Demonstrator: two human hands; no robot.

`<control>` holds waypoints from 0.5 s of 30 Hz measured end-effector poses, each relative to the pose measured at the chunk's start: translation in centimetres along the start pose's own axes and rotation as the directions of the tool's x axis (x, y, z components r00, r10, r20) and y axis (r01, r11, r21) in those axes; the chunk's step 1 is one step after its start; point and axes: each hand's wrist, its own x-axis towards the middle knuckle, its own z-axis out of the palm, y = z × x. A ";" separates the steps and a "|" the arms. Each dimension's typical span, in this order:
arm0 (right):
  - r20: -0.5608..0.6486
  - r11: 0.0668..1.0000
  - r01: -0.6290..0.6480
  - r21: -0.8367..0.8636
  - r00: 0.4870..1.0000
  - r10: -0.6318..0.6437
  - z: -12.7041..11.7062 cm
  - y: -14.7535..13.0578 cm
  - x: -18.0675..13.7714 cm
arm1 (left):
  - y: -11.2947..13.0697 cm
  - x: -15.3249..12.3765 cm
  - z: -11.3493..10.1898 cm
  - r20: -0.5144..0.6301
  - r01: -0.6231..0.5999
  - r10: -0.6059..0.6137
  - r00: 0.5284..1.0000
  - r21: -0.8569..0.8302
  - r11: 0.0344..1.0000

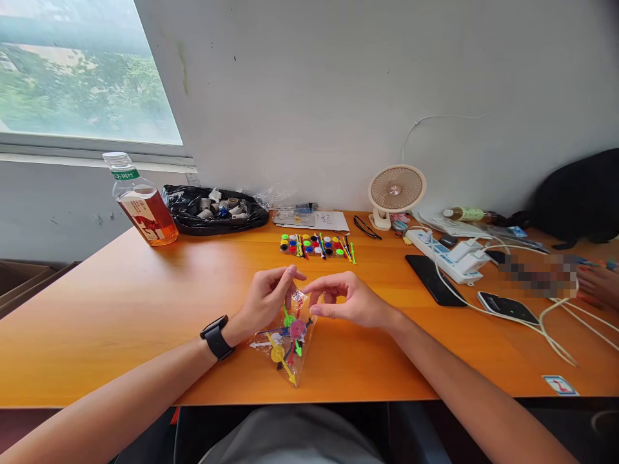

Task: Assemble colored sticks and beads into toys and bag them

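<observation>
A small clear plastic bag (285,367) holds several plastic arrow spinners in yellow, green, red, white, blue and black, with round hubs. It hangs slantwise over the near part of the table, its top between my hands. My left hand (264,301), with a black watch on the wrist, is closed on the bag's upper left edge, thumb pointing up. From the other side my right hand (355,299) grips the upper right edge with bent fingers. Its exact finger contact is partly hidden. Beyond my hands lies a row of coloured round pieces and arrows (316,245).
At the left stand a tea bottle (147,212) and a black bag of grey parts (217,212). A small fan (396,190), glasses (366,227), power strip (442,254), black phone (435,280) and cables lie rightward. Another person's hand (599,287) is at the far right.
</observation>
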 end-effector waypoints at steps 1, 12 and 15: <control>0.008 1.000 -0.002 0.002 1.000 0.002 0.0 0.0 0.0 | 0.0 0.0 0.0 0.001 0.001 -0.001 1.000 -0.002 1.000; 0.071 0.999 -0.001 -0.038 0.997 0.004 0.2 0.0 0.1 | 0.1 -0.2 0.1 0.013 -0.009 0.009 1.000 0.031 0.999; 0.051 1.000 -0.005 -0.024 0.999 0.006 0.2 0.2 0.1 | 0.1 -0.2 0.1 0.008 -0.014 0.014 1.000 0.032 0.999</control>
